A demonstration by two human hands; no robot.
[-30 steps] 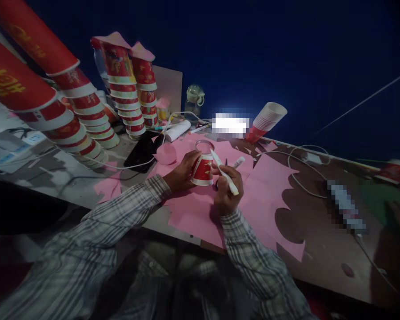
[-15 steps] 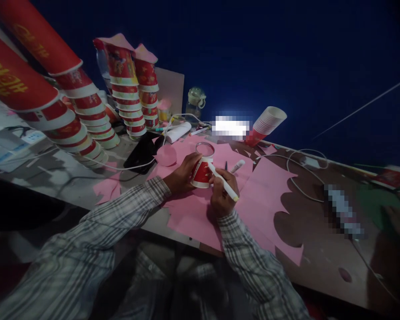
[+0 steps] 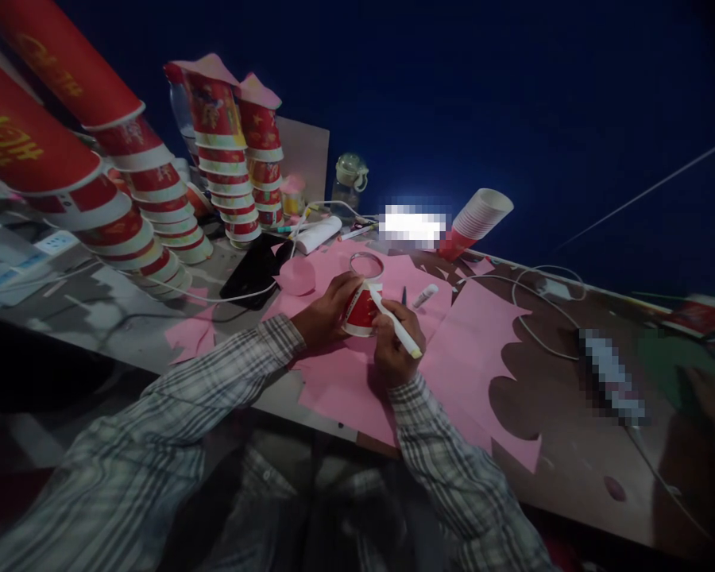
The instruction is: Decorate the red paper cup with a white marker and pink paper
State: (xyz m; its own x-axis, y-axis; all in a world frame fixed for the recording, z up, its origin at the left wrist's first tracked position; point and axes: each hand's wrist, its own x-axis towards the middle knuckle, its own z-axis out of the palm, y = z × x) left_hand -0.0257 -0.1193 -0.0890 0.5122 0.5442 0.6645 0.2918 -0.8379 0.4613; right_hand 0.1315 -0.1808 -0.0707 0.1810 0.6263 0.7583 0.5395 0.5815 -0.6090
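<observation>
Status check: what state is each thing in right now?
Red cup: held in left hand, apparently upside down
Marker: held in right hand, tip at the cup
Pink sheet: spread out, edge cut in scallops
Ring: lying flat
Nested cups: stacked mouth up
Bottle: upright, lid on
Cup towers: standing, two pink-topped

Lidded bottle (image 3: 346, 189): upright, beyond the left hand (image 3: 326, 308).
Flat black device (image 3: 250, 276): beyond and left of the left hand.
White cable (image 3: 238, 299): curving left of the left hand.
White adapter (image 3: 554, 289): well right of the right hand (image 3: 398, 340), slightly beyond it.
Blue wall (image 3: 512, 95): rising beyond both hands.
</observation>
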